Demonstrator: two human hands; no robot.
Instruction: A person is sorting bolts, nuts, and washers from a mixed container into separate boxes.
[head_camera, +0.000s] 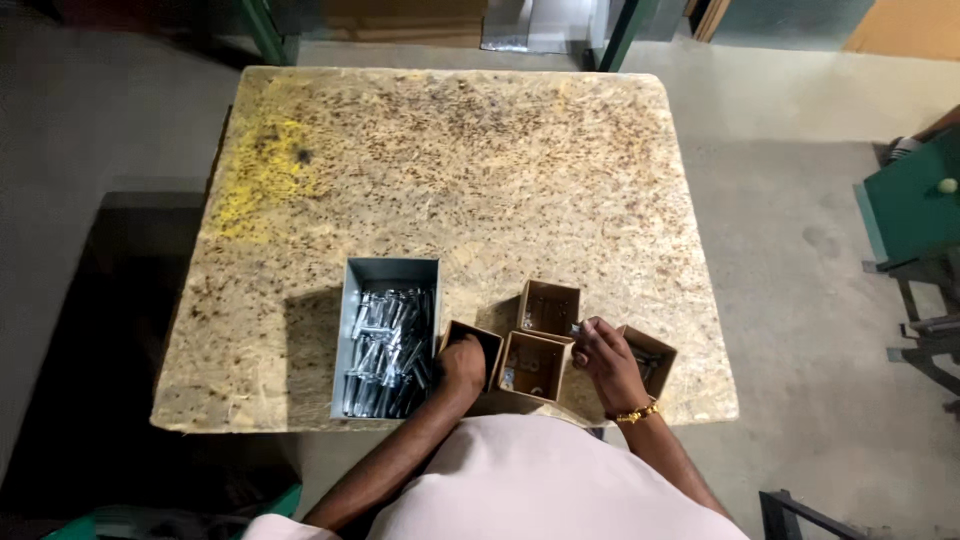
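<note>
Silvery metal shows between the fingertips of the right hand (606, 362), which pinch a small fastener (577, 328) just above the gap between the rearmost cardboard box (549, 307) and the rightmost cardboard box (650, 358); a gold bracelet (637, 412) circles that wrist. The left hand (462, 364) is curled over the leftmost cardboard box (477, 345), fingers bent down at its rim, and whether it grips anything cannot be told from this view. Between the two hands sits a fourth small cardboard box (533, 367), open at the top, with a few small pale pieces lying on its bottom. The four brown boxes are clustered close together near the front edge of the table, touching or nearly so. Just left of the left hand stands a grey metal bin (388, 272), long and rectangular, filled in its nearer half with shiny bolts (387, 350) heaped loosely. All of it rests on a speckled stone tabletop (450, 160) with a yellow stain (262, 175) towards its far left corner. Beyond the table lies a grey concrete floor (790, 240), and at the right edge stands a green stand (912, 205).
</note>
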